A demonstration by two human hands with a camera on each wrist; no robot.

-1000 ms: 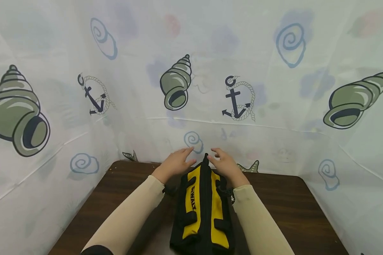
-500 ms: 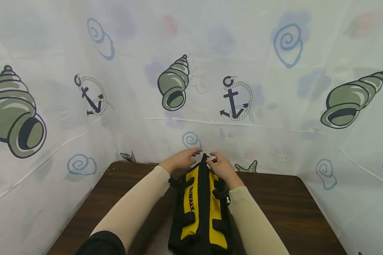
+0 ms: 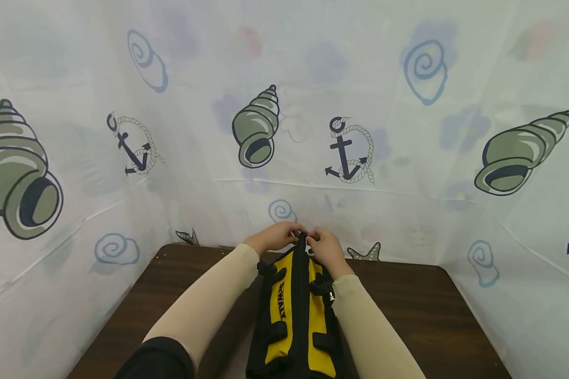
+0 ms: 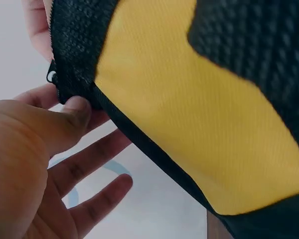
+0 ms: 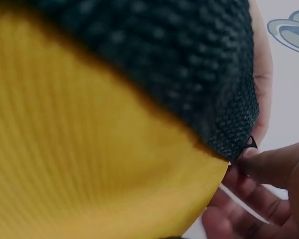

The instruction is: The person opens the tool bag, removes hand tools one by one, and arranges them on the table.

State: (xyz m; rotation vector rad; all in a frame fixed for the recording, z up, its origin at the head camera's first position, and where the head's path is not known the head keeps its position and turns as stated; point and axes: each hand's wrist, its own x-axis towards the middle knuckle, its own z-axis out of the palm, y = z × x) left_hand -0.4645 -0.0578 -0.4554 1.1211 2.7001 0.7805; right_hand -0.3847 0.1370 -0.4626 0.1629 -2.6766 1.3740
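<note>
A yellow and black tool bag (image 3: 300, 310) with "DEWALT" on its side lies lengthwise, its black top strip running away from me. At its far end my left hand (image 3: 276, 237) pinches the black end tab of the zipper (image 4: 72, 89) between thumb and index finger; the other fingers spread below. My right hand (image 3: 328, 250) pinches the same far end from the right, thumb against fingers. A small zipper pull (image 5: 250, 143) shows just above the right thumb. Whether the right fingertips hold the pull or only the fabric, I cannot tell.
The bag lies on a dark brown wooden table (image 3: 398, 316). White curtain (image 3: 208, 137) printed with shells, anchors and starfish surrounds the table at the back and both sides. Black side loops (image 3: 277, 332) stick out from the bag.
Both hands have come inward from beside the bag's far end and now grip it. The head view has shifted slightly.
</note>
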